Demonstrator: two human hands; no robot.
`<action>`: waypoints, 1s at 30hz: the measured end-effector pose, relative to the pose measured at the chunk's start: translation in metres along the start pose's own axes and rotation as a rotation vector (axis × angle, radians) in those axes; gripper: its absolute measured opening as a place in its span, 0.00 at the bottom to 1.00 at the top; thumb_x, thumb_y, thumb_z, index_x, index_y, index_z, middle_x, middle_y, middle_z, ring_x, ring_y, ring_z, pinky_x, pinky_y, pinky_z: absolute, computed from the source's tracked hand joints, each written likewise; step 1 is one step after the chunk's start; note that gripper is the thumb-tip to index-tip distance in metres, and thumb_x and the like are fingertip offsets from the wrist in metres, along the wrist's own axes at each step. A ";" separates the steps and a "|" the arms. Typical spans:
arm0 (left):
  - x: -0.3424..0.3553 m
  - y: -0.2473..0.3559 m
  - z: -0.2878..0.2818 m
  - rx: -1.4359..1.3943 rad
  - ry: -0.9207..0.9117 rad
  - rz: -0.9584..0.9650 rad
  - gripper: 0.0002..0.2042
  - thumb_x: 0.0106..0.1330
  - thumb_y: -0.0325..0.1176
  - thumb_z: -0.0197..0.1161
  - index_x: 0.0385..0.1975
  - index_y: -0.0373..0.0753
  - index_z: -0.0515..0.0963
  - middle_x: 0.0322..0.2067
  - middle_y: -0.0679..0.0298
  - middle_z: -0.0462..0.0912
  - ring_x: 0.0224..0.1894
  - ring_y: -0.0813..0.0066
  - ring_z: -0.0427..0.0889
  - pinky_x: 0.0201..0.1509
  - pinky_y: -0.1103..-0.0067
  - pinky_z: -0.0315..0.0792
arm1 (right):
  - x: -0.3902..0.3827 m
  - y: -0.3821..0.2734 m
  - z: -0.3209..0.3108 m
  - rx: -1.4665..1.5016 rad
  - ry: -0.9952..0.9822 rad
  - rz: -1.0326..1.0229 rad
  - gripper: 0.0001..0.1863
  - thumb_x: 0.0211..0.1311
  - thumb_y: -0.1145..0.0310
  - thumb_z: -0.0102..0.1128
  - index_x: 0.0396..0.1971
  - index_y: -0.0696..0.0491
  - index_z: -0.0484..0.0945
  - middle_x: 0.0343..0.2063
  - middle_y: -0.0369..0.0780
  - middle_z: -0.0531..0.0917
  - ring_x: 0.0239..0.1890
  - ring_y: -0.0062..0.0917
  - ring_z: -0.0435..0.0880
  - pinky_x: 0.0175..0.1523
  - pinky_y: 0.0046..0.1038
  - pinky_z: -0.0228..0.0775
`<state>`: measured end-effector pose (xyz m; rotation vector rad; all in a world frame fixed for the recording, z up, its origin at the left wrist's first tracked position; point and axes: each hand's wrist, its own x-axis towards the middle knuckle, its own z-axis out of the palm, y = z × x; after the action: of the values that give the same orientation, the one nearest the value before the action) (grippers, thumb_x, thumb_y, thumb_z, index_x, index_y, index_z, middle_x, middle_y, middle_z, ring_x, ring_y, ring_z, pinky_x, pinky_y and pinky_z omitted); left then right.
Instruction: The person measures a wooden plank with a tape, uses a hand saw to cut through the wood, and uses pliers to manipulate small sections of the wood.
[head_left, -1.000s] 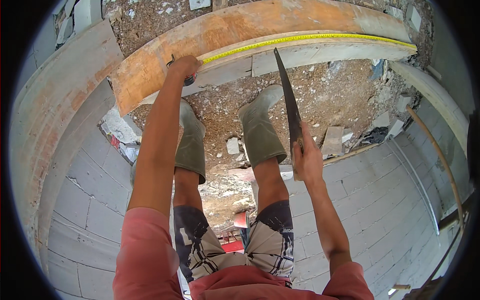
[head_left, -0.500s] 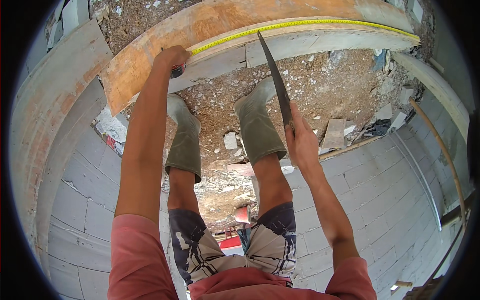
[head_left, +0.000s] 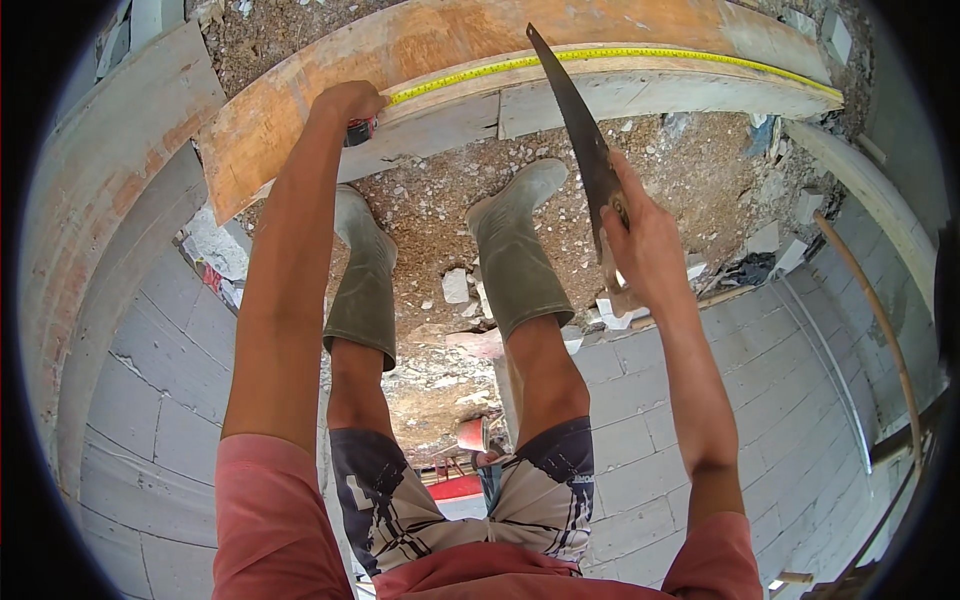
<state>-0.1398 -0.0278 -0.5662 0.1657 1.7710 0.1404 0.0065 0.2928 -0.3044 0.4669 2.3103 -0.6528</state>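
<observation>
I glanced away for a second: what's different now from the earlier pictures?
The right hand has moved forward with the handsaw, whose tip now overlaps the orange board beyond the yellow tape. Nothing was let go; the left hand still holds the tape measure, tape still extended.

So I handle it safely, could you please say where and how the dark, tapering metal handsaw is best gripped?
Probably by its brownish handle, from the near right side, where the bare right hand grips it: the long, dark metal blade tapers away toward the picture's top, leaving the handle end nearest.
</observation>
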 end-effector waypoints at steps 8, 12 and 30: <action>-0.012 0.013 -0.009 0.061 0.008 -0.014 0.25 0.66 0.54 0.49 0.34 0.37 0.83 0.30 0.53 0.84 0.30 0.59 0.83 0.37 0.63 0.74 | 0.035 -0.010 -0.045 -0.195 -0.150 -0.124 0.31 0.59 0.73 0.54 0.64 0.52 0.63 0.26 0.56 0.81 0.33 0.53 0.80 0.40 0.48 0.70; -0.007 0.011 -0.008 0.055 -0.017 -0.013 0.25 0.66 0.54 0.49 0.40 0.37 0.83 0.37 0.51 0.85 0.36 0.56 0.84 0.42 0.64 0.75 | 0.027 -0.019 -0.059 -0.206 -0.220 -0.128 0.31 0.58 0.72 0.54 0.64 0.54 0.63 0.26 0.57 0.80 0.33 0.54 0.80 0.41 0.48 0.69; -0.016 0.018 -0.012 0.105 0.003 -0.007 0.24 0.68 0.53 0.50 0.47 0.40 0.81 0.47 0.51 0.82 0.49 0.53 0.82 0.51 0.62 0.73 | 0.026 -0.042 -0.050 -0.280 -0.218 -0.097 0.30 0.58 0.73 0.53 0.63 0.59 0.62 0.26 0.59 0.81 0.34 0.54 0.81 0.43 0.48 0.72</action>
<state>-0.1477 -0.0130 -0.5446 0.2348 1.7831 0.0424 -0.0582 0.2907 -0.2772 0.1467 2.1809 -0.3933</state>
